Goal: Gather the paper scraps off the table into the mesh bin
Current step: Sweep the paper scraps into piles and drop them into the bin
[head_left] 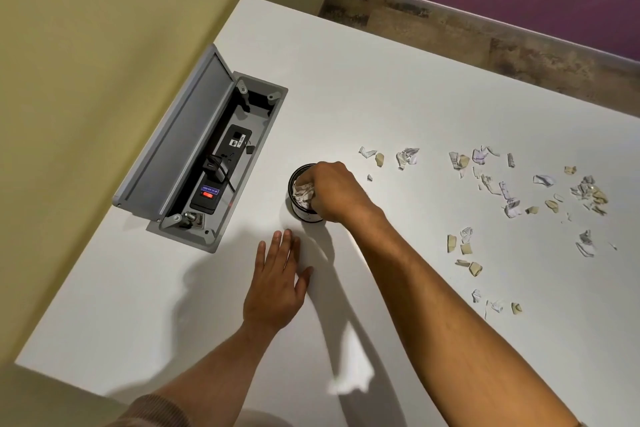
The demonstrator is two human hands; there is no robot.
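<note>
Curled over the mouth of the mesh bin (302, 206), your right hand (332, 192) has its fingers bunched on crumpled paper (303, 191) inside it. Your left hand (277, 282) lies flat, fingers straight, on the white table (381, 97) just in front of the bin. Loose paper scraps (512, 198) are scattered well to the bin's right; an open cable box (221, 163) sits to its left.
</note>
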